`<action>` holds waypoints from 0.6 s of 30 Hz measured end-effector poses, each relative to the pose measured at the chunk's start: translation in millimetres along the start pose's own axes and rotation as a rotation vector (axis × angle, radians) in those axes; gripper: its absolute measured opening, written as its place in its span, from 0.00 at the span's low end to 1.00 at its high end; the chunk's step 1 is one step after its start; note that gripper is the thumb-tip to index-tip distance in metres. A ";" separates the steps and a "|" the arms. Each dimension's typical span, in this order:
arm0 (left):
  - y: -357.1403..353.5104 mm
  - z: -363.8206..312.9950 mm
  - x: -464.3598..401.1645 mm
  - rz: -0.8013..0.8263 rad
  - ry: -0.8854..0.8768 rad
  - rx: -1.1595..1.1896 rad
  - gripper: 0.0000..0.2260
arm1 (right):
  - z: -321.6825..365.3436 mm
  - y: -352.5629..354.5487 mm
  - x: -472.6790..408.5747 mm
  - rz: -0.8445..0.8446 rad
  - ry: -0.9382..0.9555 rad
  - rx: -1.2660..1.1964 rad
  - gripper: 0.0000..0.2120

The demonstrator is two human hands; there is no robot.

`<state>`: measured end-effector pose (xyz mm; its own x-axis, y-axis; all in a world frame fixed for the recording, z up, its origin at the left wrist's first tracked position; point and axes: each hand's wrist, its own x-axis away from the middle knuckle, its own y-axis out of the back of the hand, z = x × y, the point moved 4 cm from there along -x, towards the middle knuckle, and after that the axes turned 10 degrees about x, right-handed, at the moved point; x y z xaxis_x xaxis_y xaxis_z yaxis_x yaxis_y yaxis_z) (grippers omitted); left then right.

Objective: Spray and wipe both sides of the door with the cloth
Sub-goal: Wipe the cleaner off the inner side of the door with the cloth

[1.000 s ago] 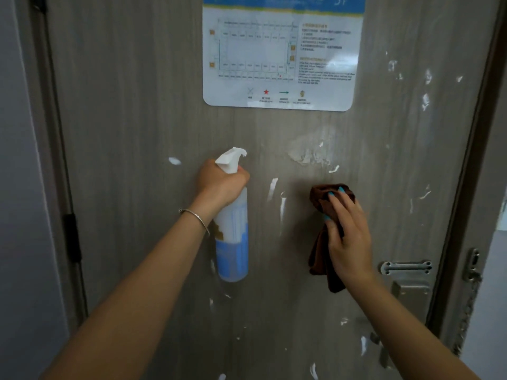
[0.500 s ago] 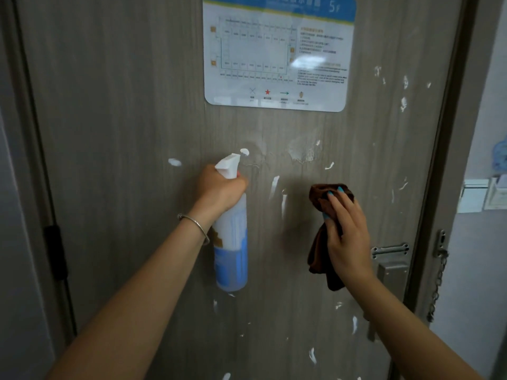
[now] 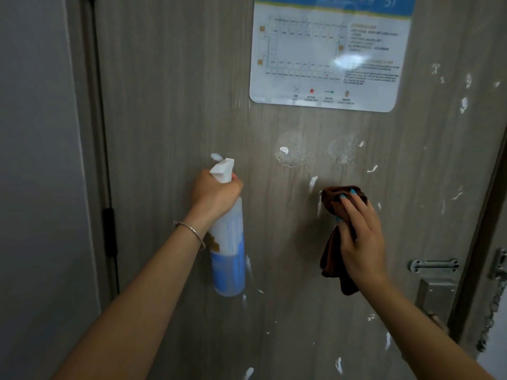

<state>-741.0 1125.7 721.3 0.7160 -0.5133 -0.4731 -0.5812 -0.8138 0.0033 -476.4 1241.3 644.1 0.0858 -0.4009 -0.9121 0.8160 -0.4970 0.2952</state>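
Brown cloth was gripped in your right hand and pressed flat to the door, nearest the white foam streaks just up-left of it, while your left hand clasped the upright spray bottle.

Spray bottle left of cloth, both before door, below notice.

Matt wood-grain door, glossy laminated notice, translucent plastic spray bottle, soft brown cloth
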 end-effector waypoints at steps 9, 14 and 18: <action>30.8 5.7 -6.6 -0.075 0.004 -0.043 0.05 | 15.9 -23.1 2.7 0.019 0.037 -0.037 0.22; 39.5 5.0 -7.3 -0.039 0.009 -0.009 0.07 | 25.0 -28.1 4.8 0.016 0.060 -0.054 0.22; 43.4 6.9 -5.8 -0.070 0.014 -0.100 0.04 | 30.9 -29.3 7.7 0.023 0.049 -0.078 0.21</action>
<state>-773.1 1095.2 718.1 0.7590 -0.4577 -0.4631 -0.4888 -0.8704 0.0593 -517.3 1229.0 637.2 0.1316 -0.3723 -0.9187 0.8554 -0.4257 0.2950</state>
